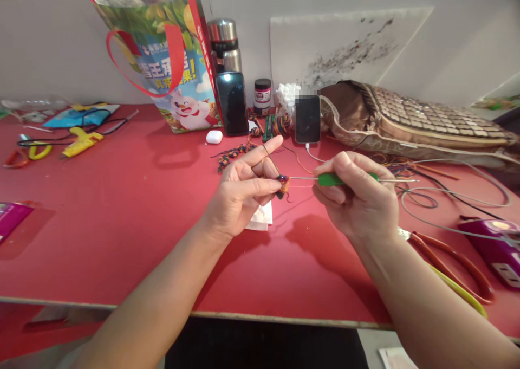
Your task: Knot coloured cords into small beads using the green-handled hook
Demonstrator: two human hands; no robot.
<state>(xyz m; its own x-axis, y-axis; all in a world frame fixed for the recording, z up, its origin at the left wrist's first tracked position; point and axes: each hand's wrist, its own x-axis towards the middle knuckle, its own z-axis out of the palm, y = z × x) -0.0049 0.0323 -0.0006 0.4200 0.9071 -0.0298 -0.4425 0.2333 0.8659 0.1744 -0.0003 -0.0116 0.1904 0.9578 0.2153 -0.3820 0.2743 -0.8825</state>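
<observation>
My left hand (247, 190) pinches a small multicoloured crochet piece (283, 185) between thumb and fingers, and a thin strand of yarn (268, 155) runs up over its raised index finger. Closed around the green handle of a crochet hook (331, 179) is my right hand (357, 195). The hook's thin metal shaft points left and meets the crochet piece; its other metal end sticks out to the right of my hand. Whether the tip is inside a stitch is too small to tell. Below my left hand lies a white paper piece (262, 217).
Behind the hands stand a dark phone (232, 103), a second phone on a cable (307, 120), a yarn ball (283, 124) and a gift bag (174, 71). Red-handled pliers (450, 255) and a purple power strip (493, 244) lie right; a yellow glue gun (81, 141) lies left.
</observation>
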